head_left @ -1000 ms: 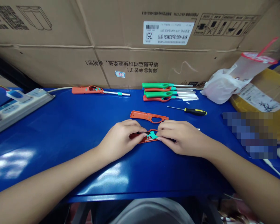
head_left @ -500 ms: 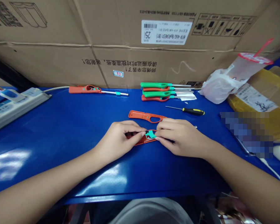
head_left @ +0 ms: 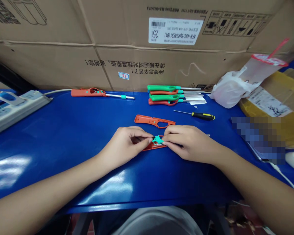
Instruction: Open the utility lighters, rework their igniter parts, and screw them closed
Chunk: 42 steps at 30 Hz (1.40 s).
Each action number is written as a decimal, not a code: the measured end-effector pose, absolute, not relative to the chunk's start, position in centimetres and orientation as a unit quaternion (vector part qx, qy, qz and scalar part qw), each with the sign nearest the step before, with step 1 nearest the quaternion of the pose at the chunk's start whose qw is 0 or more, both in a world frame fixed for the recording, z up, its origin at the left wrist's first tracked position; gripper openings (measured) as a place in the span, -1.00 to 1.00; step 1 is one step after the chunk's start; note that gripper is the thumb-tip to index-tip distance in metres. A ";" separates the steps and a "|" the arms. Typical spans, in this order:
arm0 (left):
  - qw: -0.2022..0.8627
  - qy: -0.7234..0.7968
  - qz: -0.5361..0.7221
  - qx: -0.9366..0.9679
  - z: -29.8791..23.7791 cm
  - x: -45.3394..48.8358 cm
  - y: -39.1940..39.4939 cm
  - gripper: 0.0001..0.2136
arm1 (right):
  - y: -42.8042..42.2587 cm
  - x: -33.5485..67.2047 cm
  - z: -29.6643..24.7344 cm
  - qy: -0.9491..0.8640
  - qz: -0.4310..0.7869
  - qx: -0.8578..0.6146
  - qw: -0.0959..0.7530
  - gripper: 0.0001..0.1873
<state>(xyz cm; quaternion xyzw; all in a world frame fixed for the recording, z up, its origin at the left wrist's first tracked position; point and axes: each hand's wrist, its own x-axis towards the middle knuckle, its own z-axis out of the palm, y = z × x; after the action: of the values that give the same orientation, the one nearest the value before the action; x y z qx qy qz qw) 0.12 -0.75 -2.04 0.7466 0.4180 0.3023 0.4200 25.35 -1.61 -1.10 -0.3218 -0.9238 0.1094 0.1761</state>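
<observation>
An orange lighter half-shell [head_left: 154, 147] lies on the blue table between my hands, its inner side up. Over its finger opening is a small teal trigger [head_left: 157, 140]. The thumb and forefinger of my right hand [head_left: 189, 143] are closed on the trigger's right end. From the other side, my left hand [head_left: 126, 143] pinches at a small dark part by the trigger's left end; the fingers mostly hide it. Just beyond my hands lies the other orange half-shell [head_left: 147, 119], with its oval opening to the right.
Several green and orange lighters [head_left: 164, 97] lie at the back, with another orange lighter [head_left: 88, 92] further left. A screwdriver [head_left: 203, 116] lies right of centre. A power strip [head_left: 19, 109], bagged drink cup [head_left: 259, 70], phone [head_left: 259, 140] and cardboard box [head_left: 127, 29] surround the work area.
The teal trigger has tilted slightly, and my right hand has shifted a little at its right end. My left hand keeps its pinch in nearly the same place.
</observation>
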 end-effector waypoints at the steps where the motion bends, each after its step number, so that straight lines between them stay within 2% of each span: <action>1: 0.417 0.416 0.298 0.751 -2.0 0.1 -0.8 -0.86 | -1.6 25.3 -1.1 -0.921 0.121 -0.323 0.179 -0.76; 8: 0.396 0.399 0.298 0.772 -2.4 0.1 -0.8 -0.84 | -1.3 25.4 -0.9 -0.907 0.178 -0.340 0.174 -0.84; 24: 0.339 0.385 0.325 0.795 -2.9 0.4 -0.7 -0.85 | -0.8 26.1 -0.4 -0.877 0.254 -0.373 0.167 -0.84; 34: 0.327 0.401 0.323 0.793 -3.3 0.7 -0.9 -0.82 | -0.7 25.9 -0.6 -0.874 0.254 -0.384 0.153 -0.84; 42: 0.306 0.397 0.332 0.799 -3.4 0.7 -0.9 -0.88 | -1.1 25.5 -0.4 -0.858 0.267 -0.422 0.118 -0.81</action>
<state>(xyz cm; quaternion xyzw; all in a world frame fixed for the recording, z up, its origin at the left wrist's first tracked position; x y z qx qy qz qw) 0.66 -0.92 -3.39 0.7990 0.3971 0.3319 0.3062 25.52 -1.14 -0.41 -0.4218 -0.8584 0.2673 0.1177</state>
